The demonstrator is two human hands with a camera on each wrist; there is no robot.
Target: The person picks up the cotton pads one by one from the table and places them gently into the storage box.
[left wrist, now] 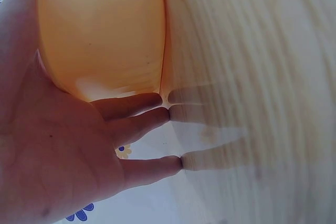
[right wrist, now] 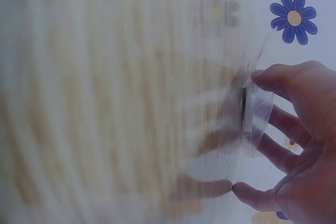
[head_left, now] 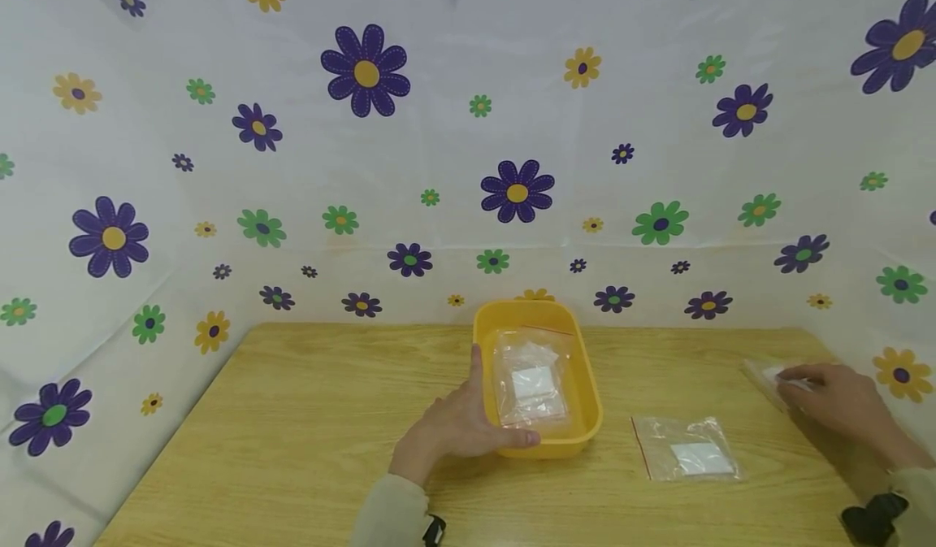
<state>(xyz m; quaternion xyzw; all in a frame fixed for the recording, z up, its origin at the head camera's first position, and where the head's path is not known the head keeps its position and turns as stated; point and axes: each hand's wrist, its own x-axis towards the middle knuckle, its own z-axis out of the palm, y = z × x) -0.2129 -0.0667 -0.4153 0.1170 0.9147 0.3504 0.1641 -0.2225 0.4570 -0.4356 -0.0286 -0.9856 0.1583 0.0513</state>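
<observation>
My left hand (head_left: pixel 461 425) rests against the near left corner of a yellow plastic bin (head_left: pixel 592 409), its thumb along the near rim and its index finger up the left side. In the left wrist view the other fingers (left wrist: pixel 149 173) stretch straight, tips at the tabletop. Inside the bin lie clear zip bags (head_left: pixel 504 405) with a white rectangular piece. At the right, my right hand (head_left: pixel 841 405) pinches another clear zip bag (right wrist: pixel 264 116) between thumb and fingers, close over the table. A further zip bag (head_left: pixel 658 441) with a white piece lies flat between bin and right hand.
The wooden table (head_left: pixel 307 449) carries all of these. A white flowered cloth (head_left: pixel 439 149) hangs behind it and along both sides, close to the right hand. The bin stands near the table's back edge.
</observation>
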